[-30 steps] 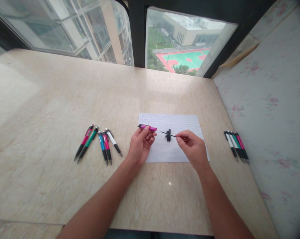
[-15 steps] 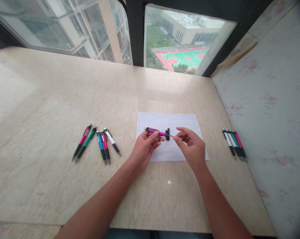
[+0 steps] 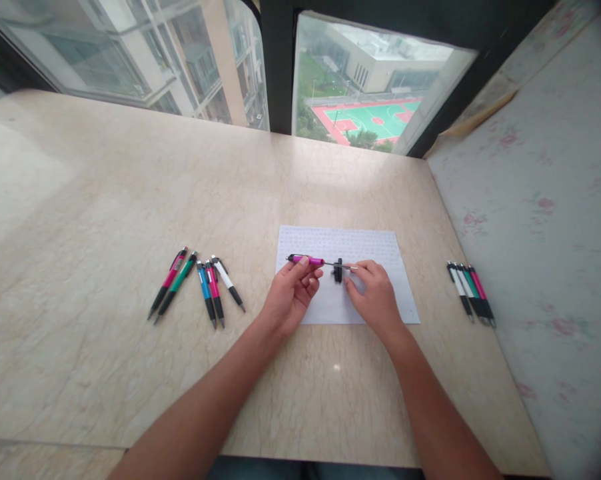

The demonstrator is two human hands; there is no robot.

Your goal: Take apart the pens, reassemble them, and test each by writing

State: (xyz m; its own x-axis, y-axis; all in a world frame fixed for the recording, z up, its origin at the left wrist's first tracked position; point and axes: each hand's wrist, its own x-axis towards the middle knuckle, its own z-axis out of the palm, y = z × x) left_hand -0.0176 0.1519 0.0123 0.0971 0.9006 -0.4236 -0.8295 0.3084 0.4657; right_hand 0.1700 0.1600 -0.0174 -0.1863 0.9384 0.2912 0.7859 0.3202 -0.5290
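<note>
My left hand is closed around the magenta barrel of a pen, its black clip end pointing left. From the barrel's right end sticks a thin ink refill, with its tip in front of my right index finger. My right hand has thumb and index finger apart near that tip; whether they touch the refill is unclear. Beneath the refill, short black pieces lie on a printed sheet of paper; their kind is too small to tell.
Left on the marble-patterned surface lie a pink pen, green pen, blue pen, second pink pen and white pen. Several more pens lie by the right wall. A window frame stands behind.
More of the refill shows outside the barrel. My right thumb and index finger have moved from a pinch at its tip to standing apart. My left hand still holds the barrel.
</note>
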